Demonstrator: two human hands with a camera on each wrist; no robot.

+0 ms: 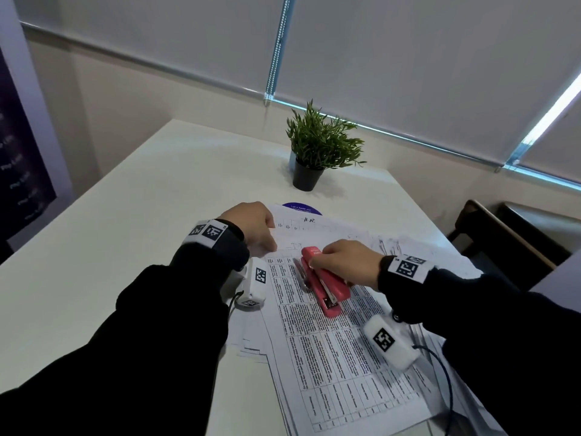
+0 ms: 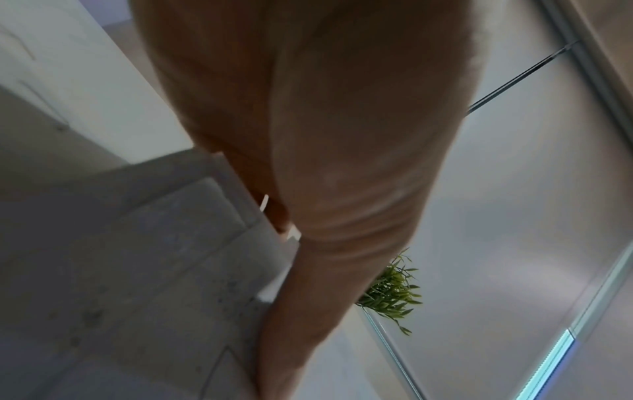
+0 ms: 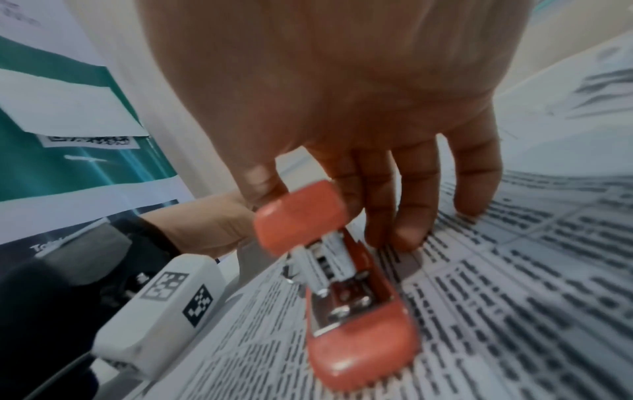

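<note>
**Stapling loose papers: positioning step.** The red stapler lies on top of the printed sheets, near their far left corner, on the white table. The right hand pinches the front of the plastic cap between thumb and forefinger. Its remaining fingers rest slightly spread on the paper. The cap stands lifted off the metal magazine, so the tool appears hinged open. The left hand sits at the sheets' far left edge with its fingers curled; it cannot be told whether it grips the paper or only steadies it. The next move probably calls for lowering the cap and sliding the stapler's mouth over a squared corner before pressing. Materials: a glossy moulded shell with rounded ends and bright steel inner parts; thin matt sheets, densely tabulated and unevenly fanned. A potted plant stands beyond
</note>
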